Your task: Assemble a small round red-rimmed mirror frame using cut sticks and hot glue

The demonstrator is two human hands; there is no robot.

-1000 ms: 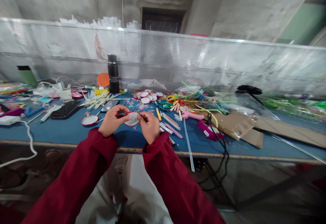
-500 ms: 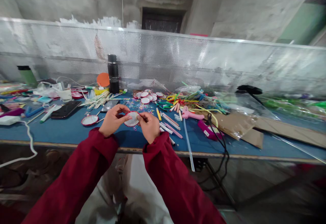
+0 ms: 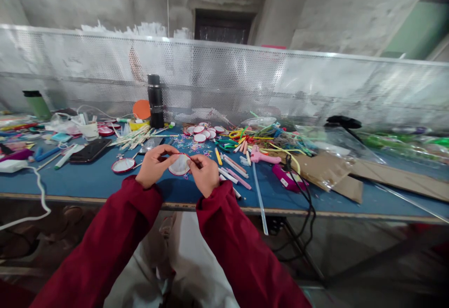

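Note:
Between both hands, just above the front of the table, is a small round white disc with a red rim (image 3: 179,165). My left hand (image 3: 156,164) pinches its left edge between thumb and fingers. Closed on its upper right edge is my right hand (image 3: 205,172). A similar red-rimmed disc (image 3: 123,165) lies on the blue table (image 3: 87,184) to the left. Behind my hands sits a pile of more such discs (image 3: 199,137), with small coloured bits (image 3: 191,147) scattered in front of it.
A black bottle (image 3: 155,102) stands at the back, before a perforated metal screen (image 3: 224,79). Left lie a dark phone (image 3: 90,151) and a bundle of sticks (image 3: 135,137). Right of my hands are markers (image 3: 235,165), a pink glue gun (image 3: 264,157), a purple device (image 3: 287,178) with black cable, and cardboard (image 3: 396,179).
The disc has shifted slightly left and turned a little in my fingers, so more of its white face shows. My right fingers have moved up along its edge.

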